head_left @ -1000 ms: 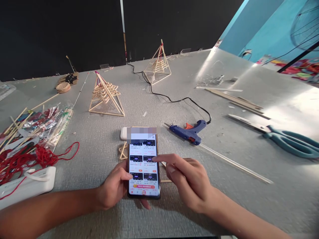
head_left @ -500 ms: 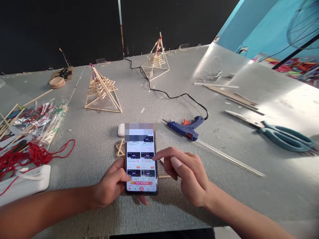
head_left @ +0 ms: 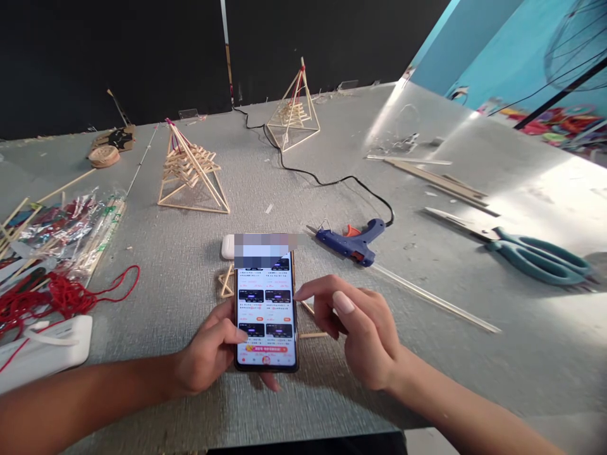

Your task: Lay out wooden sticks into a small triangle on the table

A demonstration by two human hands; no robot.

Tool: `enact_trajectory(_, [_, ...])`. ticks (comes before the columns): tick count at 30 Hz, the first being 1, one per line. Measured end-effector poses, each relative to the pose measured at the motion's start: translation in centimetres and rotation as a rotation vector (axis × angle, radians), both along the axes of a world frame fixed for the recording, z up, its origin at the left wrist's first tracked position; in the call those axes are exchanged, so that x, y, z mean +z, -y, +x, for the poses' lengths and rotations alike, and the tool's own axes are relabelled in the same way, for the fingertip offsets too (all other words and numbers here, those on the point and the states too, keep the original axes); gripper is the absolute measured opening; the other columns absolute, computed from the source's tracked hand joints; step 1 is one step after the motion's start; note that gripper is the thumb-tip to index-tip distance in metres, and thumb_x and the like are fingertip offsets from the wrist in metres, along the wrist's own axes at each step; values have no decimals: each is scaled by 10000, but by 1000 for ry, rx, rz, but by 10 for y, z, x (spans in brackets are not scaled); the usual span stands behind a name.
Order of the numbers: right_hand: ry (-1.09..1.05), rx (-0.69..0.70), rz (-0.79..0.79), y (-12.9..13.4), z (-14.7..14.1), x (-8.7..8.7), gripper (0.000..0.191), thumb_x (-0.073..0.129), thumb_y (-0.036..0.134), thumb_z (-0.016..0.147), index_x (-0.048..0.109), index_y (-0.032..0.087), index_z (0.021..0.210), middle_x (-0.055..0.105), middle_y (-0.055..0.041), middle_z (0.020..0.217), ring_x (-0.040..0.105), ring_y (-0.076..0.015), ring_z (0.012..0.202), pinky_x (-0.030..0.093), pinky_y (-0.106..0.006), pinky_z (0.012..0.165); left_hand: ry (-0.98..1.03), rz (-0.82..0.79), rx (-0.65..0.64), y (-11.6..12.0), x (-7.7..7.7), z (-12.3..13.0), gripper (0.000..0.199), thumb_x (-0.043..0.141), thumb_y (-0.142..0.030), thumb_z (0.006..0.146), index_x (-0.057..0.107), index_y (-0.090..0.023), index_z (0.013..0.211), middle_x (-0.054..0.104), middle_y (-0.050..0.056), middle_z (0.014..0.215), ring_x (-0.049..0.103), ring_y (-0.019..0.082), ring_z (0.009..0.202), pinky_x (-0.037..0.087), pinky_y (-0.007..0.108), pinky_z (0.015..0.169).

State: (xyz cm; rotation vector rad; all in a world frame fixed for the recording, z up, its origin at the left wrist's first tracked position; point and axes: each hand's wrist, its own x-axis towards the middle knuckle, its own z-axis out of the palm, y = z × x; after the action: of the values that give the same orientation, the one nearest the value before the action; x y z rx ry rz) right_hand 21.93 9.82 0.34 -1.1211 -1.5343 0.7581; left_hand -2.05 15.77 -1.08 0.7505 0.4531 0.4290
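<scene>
Right-side tabletop (head_left: pixel 545 205) glare, soft shadows — phone (head_left: pixel 265 314) partly pixelated

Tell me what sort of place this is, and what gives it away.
Most likely a craft workspace, though whether at home or in a workshop isn't clear. On the grey tabletop lie a blue glue gun and scissors, and a pyramid of thin sticks stands farther back.

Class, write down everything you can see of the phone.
The phone is a dark-edged slab with rounded corners, its glassy screen lit, showing two columns of dark pictures with text too small to read; its upper part is pixelated. The left hand holds it lengthwise, screen toward the wearer, thumb over the screen's lower left. The right hand has its index fingertip at the right edge; whether it touches is unclear.
</scene>
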Motion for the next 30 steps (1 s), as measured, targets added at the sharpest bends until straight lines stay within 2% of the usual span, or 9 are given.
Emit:
enact_trajectory(15, [40, -15, 6, 0, 0, 1, 493, 294, 444, 1132, 718, 205, 1052, 422, 78, 531, 411, -112, 425, 330, -272, 463, -41, 2, 5, 1, 3, 3, 487, 611, -265, 872, 602, -177, 1351, 738, 169, 1240, 768, 357, 1015, 688, 454, 653])
enact_trajectory(30, [53, 32, -6, -2, 0, 5, 503, 291, 419, 1141, 736, 193, 1080, 415, 80, 547, 409, -101, 440, 337, -263, 485, -46, -1, 17, 0, 0, 3, 494, 619, -263, 870, 602, -171, 1355, 746, 168, 1221, 767, 332, 981, 688, 451, 644])
